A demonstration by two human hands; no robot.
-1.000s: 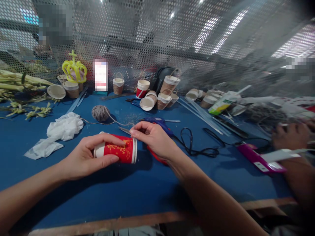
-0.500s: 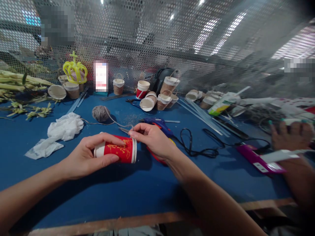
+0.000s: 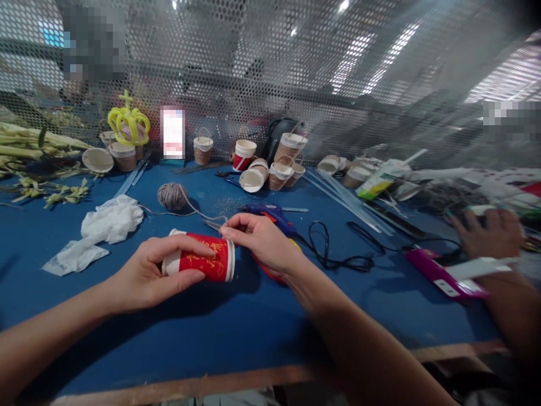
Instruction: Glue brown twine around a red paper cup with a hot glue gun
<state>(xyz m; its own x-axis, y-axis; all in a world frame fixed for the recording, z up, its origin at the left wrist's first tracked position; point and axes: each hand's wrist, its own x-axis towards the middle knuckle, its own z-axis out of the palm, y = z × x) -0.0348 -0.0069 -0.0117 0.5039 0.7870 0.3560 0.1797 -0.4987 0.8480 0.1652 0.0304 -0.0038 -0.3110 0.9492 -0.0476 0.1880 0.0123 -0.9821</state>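
Note:
My left hand (image 3: 163, 270) is wrapped round a red and white paper cup (image 3: 207, 262) with gold lettering, held on its side above the blue table. At the cup's right end my right hand (image 3: 262, 242) pinches grey yarn (image 3: 215, 219) between thumb and fingers. The strand runs back left to a grey ball of yarn (image 3: 172, 196). Behind my right wrist lies a blue glue gun (image 3: 270, 212), partly hidden by the hand. Crumpled white cloth-like material (image 3: 112, 219) rests left of the ball.
Twine-wrapped cups (image 3: 279, 175) and a red striped cup (image 3: 244, 155) stand at the back. Clear glue sticks (image 3: 342, 197), a black cord (image 3: 327, 248) and a purple power strip (image 3: 446, 274) lie right. Another person's hand (image 3: 486, 231) is at far right. A yellow crown (image 3: 129, 127) stands back left.
My hands keep the cup and yarn almost where they were; the cup has turned slightly. The other person's hand at far right has shifted a little left.

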